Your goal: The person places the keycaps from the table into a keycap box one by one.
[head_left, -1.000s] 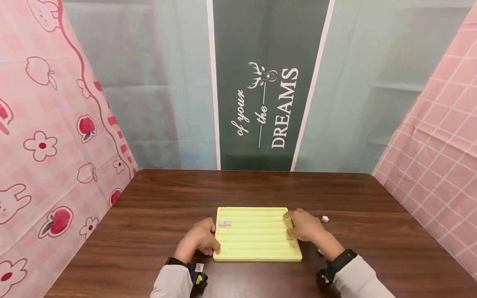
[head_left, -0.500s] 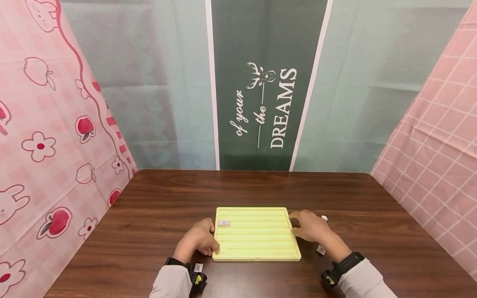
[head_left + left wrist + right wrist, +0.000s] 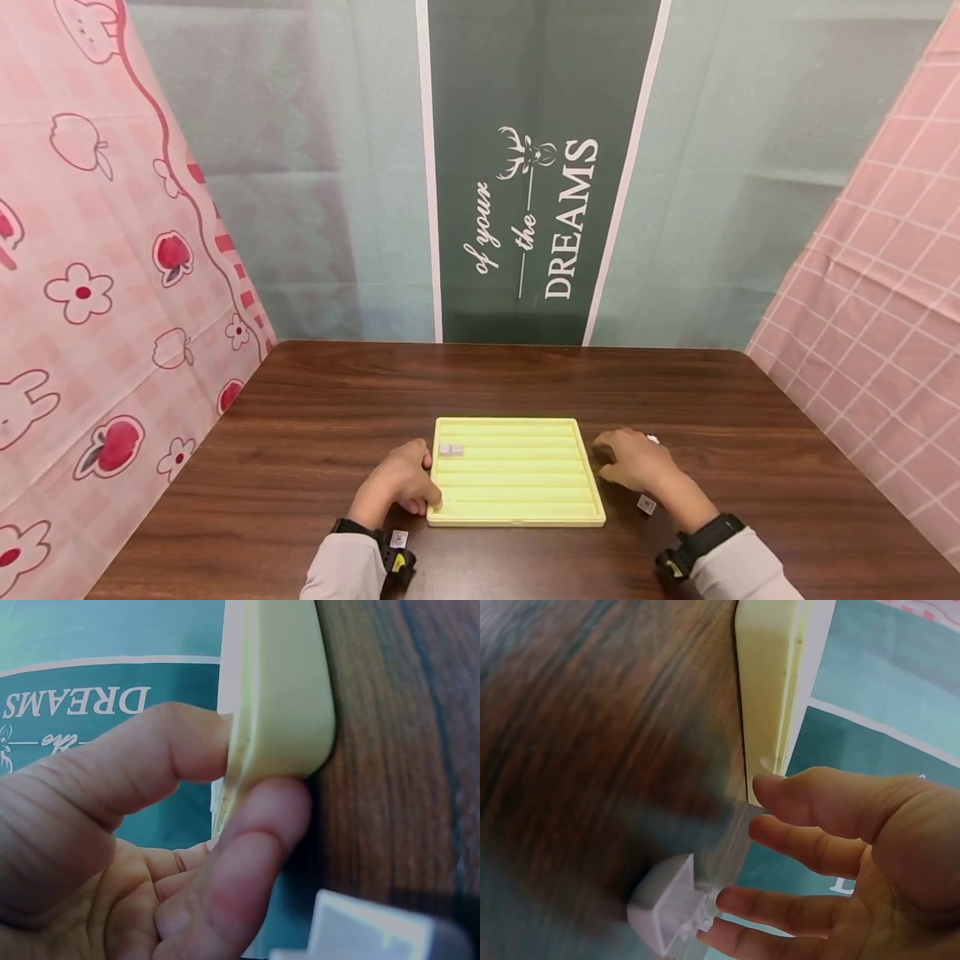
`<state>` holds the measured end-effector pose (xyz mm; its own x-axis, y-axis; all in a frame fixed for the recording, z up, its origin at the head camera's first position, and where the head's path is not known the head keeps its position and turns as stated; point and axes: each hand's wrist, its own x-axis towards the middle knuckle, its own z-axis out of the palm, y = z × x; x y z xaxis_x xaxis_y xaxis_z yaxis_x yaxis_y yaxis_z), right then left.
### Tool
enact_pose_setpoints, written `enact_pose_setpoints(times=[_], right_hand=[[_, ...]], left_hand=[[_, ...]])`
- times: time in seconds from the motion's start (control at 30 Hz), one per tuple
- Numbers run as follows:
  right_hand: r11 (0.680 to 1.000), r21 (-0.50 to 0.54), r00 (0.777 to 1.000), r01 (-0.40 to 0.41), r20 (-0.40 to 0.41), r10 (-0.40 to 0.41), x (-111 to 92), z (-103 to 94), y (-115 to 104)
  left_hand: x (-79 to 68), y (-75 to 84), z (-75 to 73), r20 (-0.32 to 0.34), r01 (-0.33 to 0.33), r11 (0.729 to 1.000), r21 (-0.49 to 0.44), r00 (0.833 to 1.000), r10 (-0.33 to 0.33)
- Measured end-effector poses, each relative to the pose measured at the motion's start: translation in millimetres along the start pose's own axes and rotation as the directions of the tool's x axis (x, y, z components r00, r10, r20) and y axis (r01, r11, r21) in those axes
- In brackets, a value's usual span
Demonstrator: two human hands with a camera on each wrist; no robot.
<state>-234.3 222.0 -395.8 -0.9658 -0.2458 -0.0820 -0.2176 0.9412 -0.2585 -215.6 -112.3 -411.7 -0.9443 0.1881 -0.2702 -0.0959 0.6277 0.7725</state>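
Note:
A pale yellow ridged tray [image 3: 517,492] lies on the table. My left hand [image 3: 407,478] grips its near left corner, thumb on the rim and fingers against the outer side wall [image 3: 292,690]. Two pale keycaps [image 3: 451,450] sit side by side at the left end of one row. Just right of the tray, my right hand [image 3: 637,461] has its fingers spread and holds nothing. In the right wrist view, an upturned keycap [image 3: 671,907] with a hollow underside lies right by the fingertips. The head view shows it as a white bit [image 3: 652,438] partly behind that hand.
A printed keycap [image 3: 646,504] lies below my right hand, and another keycap [image 3: 399,539] lies beside my left wrist. The brown wooden table [image 3: 360,383] reaches back to a green cloth [image 3: 510,317]. Pink cloths [image 3: 82,333] hang at both sides.
My right hand has let go of the tray's right edge and moved right, away from it. The keycap below that hand has come into fuller view. My left hand keeps its grip.

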Motion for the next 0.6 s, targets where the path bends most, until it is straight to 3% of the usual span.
enact_pose_setpoints(times=[0.6], right_hand=[[0.999, -0.005, 0.999, -0.034, 0.025, 0.034, -4.2, 0.3, 9.9]], left_hand=[[1.3, 0.9, -0.8, -0.006, 0.009, 1.000, 0.020, 1.000, -0.009]])
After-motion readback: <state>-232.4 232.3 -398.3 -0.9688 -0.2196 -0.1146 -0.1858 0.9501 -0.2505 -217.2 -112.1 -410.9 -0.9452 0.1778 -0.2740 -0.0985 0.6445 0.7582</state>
